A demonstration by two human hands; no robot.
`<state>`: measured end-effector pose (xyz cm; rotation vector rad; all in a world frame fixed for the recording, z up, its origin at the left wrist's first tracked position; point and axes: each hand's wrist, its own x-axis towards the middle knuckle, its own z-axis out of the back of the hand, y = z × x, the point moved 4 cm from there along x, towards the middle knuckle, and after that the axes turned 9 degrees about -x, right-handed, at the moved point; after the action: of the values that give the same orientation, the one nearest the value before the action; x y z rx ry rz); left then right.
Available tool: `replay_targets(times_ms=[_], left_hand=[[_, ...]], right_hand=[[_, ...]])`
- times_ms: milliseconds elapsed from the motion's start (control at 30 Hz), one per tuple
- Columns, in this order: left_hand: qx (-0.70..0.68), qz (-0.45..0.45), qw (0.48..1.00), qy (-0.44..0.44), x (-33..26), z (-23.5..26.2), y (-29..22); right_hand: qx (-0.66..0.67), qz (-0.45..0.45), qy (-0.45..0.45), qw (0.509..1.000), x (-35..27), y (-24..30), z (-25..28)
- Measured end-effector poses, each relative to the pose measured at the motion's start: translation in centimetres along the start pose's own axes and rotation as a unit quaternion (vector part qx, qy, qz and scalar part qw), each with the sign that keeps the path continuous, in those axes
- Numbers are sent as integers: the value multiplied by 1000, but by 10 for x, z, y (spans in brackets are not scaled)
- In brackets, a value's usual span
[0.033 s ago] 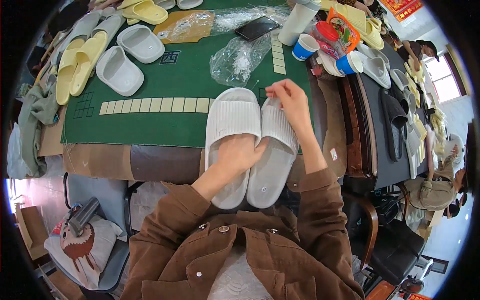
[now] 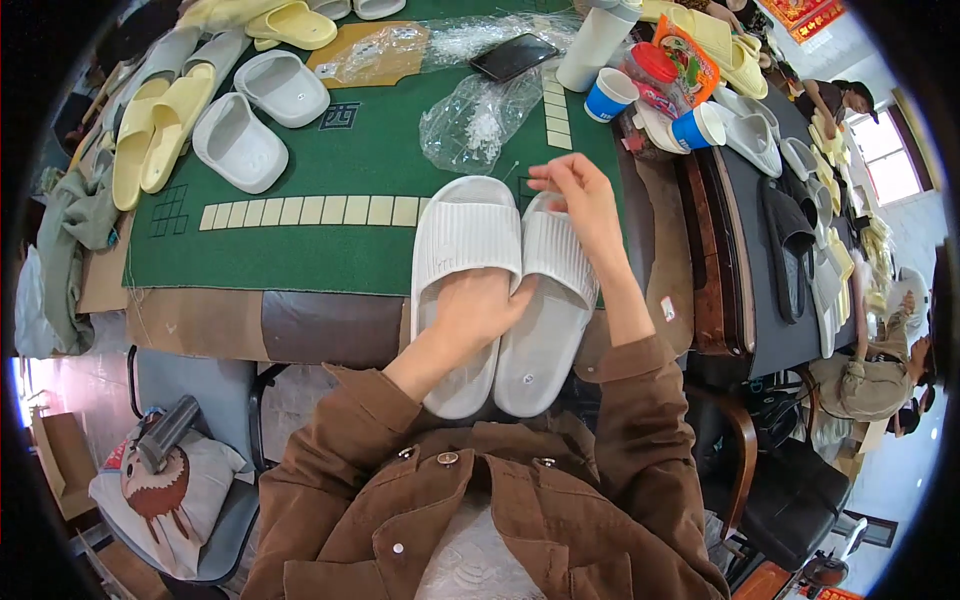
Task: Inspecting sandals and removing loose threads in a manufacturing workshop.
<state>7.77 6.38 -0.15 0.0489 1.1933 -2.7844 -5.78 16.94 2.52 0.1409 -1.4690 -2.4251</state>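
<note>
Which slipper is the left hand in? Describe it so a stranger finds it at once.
Start at the green mat: in view, two pale slippers overlap its near edge, side by side. Take the left slipper: the left hand reaches inside it from the heel end, while the right hand is at the toe of the right slipper.

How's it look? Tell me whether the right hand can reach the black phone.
Probably yes, by stretching forward: the black phone lies uncovered beyond the right hand, and the clear plastic bag partly between them looks low enough to pass over.
</note>
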Motion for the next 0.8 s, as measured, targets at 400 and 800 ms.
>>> replay_targets(times_ms=[400, 800], left_hand=[[-12, -41, 998, -48, 0, 0, 2], [37, -258, 954, -150, -49, 35, -17]], right_hand=[[38, -23, 114, 993, 19, 2, -34], [116, 49, 19, 992, 18, -12, -25]])
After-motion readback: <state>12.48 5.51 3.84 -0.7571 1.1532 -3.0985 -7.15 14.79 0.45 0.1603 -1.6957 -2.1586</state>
